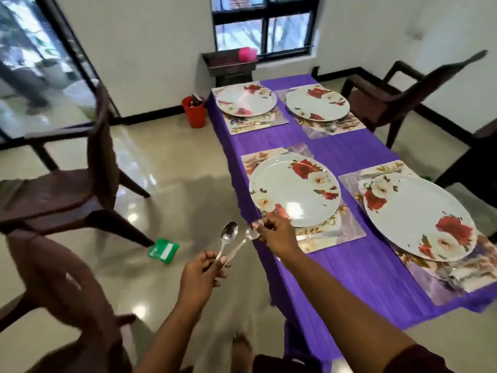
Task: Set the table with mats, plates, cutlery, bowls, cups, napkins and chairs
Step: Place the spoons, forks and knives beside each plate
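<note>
My left hand (203, 269) grips the handles of two metal spoons, held over the floor beside the table. One spoon (229, 232) points up and away. My right hand (274, 232) pinches the bowl end of the other spoon (250, 234) at the table's left edge. Just beyond it a floral plate (294, 189) sits on a patterned mat (349, 230) on the purple tablecloth (349, 265). Three more plates on mats stand at the near right (419, 214), far left (246, 99) and far right (317, 105). Some cutlery (451, 275) lies on the near right mat.
Brown chairs stand away from the table: one at the left (80, 184), one at the near left (53, 278), two on the right (398, 90). On the floor sit a red bucket (195, 111) and a green packet (163, 251). A dark stand (228, 65) is by the far wall.
</note>
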`<state>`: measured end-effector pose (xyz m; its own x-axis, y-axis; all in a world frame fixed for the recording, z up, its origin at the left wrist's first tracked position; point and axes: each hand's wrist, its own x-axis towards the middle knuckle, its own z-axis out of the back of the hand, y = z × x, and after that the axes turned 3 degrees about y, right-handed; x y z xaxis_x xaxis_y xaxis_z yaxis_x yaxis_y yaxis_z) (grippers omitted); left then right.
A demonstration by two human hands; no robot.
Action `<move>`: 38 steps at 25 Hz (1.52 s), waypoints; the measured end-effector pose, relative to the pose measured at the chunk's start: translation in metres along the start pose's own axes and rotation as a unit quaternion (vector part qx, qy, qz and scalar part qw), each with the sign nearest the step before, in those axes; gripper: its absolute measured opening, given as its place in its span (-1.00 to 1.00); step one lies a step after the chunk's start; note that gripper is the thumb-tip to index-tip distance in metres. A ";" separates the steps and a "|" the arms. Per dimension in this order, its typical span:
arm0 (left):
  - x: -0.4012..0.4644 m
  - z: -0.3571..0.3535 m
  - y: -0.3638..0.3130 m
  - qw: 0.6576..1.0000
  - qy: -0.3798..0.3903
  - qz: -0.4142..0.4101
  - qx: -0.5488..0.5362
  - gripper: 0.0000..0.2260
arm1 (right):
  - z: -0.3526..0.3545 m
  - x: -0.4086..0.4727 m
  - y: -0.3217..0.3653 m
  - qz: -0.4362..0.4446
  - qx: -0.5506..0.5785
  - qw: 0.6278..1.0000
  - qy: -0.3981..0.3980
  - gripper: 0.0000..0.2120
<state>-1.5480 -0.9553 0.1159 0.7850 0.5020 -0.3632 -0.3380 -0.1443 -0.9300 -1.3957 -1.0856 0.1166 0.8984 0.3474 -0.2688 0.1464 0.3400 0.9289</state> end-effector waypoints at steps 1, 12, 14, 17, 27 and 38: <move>0.017 -0.002 -0.009 1.000 0.011 0.000 -0.003 -0.93 | 0.006 0.009 0.004 -0.004 -0.001 1.000 -0.021 -0.90; 0.219 -0.055 -0.089 0.995 0.090 0.019 -0.037 -0.95 | 0.061 0.154 0.043 -0.043 -0.033 0.984 -0.170 -0.91; 0.269 -0.063 -0.105 0.995 0.089 0.020 -0.026 -0.95 | 0.065 0.205 0.053 -0.037 -0.051 0.981 -0.182 -0.83; 0.345 -0.072 -0.128 0.995 0.097 0.012 0.031 -0.97 | 0.069 0.286 0.065 -0.057 -0.112 0.972 -0.200 -0.93; 0.468 -0.099 -0.131 0.945 0.109 -0.045 0.304 -0.93 | 0.070 0.412 0.041 -0.175 -0.199 0.949 -0.169 -0.95; 0.479 -0.113 -0.120 0.931 0.122 -0.036 0.342 -0.92 | 0.073 0.427 0.008 -0.205 -0.244 0.931 -0.178 -0.85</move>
<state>-1.0727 -0.7937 0.0469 0.8852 0.2676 -0.3805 -0.4652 0.5017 -0.7293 -0.9807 -0.9979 0.0278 0.9012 -0.1815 -0.3935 0.3801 0.7671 0.5169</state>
